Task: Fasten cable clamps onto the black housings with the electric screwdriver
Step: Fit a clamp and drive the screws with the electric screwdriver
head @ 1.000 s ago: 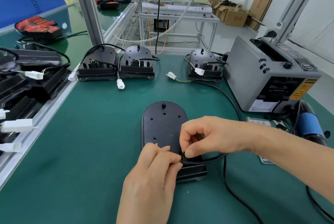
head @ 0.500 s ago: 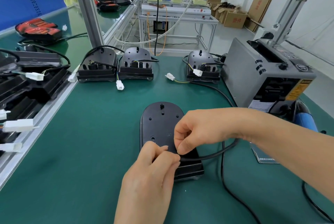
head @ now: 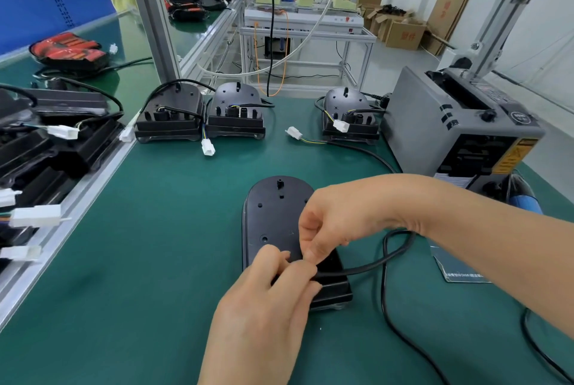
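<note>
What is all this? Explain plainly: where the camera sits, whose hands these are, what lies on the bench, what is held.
One view, from a camera worn on a person's head, looking down at their own bare hands. The left hand and right hand pinch the end of a thin black cable over a flat black plastic housing lying on the green bench mat. Behind stand three similar housings with white plug connectors, and a grey box-shaped machine at right.

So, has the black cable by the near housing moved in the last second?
Yes: against the unmoved housing, the cable has bowed out to the right into a loop.
</note>
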